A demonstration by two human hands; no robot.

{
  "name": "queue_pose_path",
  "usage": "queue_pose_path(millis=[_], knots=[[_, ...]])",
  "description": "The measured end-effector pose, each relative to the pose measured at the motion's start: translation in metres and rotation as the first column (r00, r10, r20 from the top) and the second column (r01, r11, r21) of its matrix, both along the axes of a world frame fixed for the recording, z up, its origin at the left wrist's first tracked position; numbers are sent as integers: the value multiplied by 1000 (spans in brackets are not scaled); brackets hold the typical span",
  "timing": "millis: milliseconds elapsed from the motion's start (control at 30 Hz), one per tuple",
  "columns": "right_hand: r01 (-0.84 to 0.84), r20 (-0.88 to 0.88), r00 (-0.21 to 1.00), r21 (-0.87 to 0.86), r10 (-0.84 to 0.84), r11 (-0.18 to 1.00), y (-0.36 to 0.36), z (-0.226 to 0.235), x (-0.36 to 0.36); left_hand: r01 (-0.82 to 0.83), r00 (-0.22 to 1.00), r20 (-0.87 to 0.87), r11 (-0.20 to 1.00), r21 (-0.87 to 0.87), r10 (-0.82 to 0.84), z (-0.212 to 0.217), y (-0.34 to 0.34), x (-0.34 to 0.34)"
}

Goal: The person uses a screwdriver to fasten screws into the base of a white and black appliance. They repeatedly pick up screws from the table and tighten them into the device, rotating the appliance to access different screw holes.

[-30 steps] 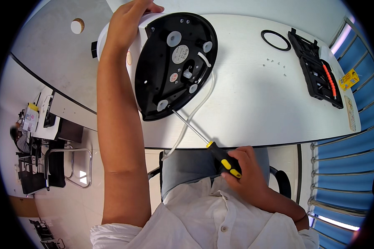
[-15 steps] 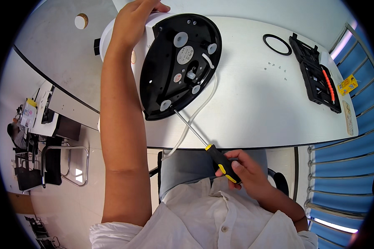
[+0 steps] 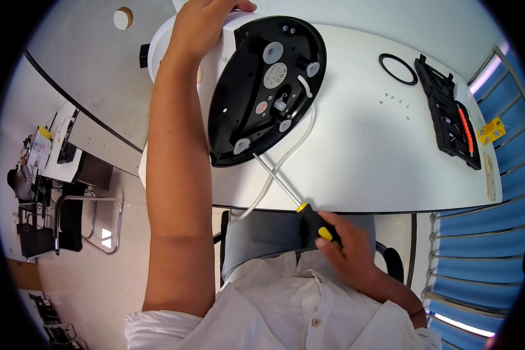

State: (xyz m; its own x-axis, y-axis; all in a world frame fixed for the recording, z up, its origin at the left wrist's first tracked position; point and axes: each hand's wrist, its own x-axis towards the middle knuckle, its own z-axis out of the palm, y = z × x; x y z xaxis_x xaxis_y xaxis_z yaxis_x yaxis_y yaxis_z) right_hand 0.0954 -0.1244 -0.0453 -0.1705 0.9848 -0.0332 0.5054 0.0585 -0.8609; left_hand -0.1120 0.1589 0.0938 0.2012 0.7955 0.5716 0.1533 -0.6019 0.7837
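A white appliance (image 3: 220, 61) lies on its side on the table, its black oval base (image 3: 230, 96) turned toward me. The base carries several translucent suction feet, two round labels and a white cord (image 3: 291, 153) that trails over the table's near edge. My left hand (image 3: 207, 26) is closed over the far top of the white housing, most of its fingers hidden. In my right hand (image 3: 351, 245) is the black and yellow handle of a screwdriver (image 3: 310, 217). Its long shaft slants up to the near end of the base, with the tip beside a suction foot.
To the right, several small screws (image 3: 399, 102) lie on the white table near a black ring (image 3: 413, 76). An open black tool case (image 3: 440, 111) holds an orange-red flexible shaft (image 3: 465, 128). Beyond are a small yellow box (image 3: 492, 130) and metal railings. Another person (image 3: 20, 184) sits far left.
My right hand has shifted its grip on the screwdriver handle, the fingers now wrapped closer around it. The whole view has shifted slightly; the tip stays at the base.
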Motion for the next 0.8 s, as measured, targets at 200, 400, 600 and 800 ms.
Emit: queue_pose_path(millis=[200,400,600,800], knots=[[-208,-687,651,-569,-322,795,4,-2,-1,10,1000,-18,1000,0,-10,0,3,2],[-67,-386,917,-397,-100,915,0,-3,-8,-22,1000,-6,1000,-2,22,1,-2,-3],[-51,-139,990,-292,11,955,6,-3,-13,-6,991,-132,983,182,31,0,-18,-16],[-161,-449,884,-554,-130,817,8,-5,-13,89,990,-120,986,141,-72,-1,-14,-14]])
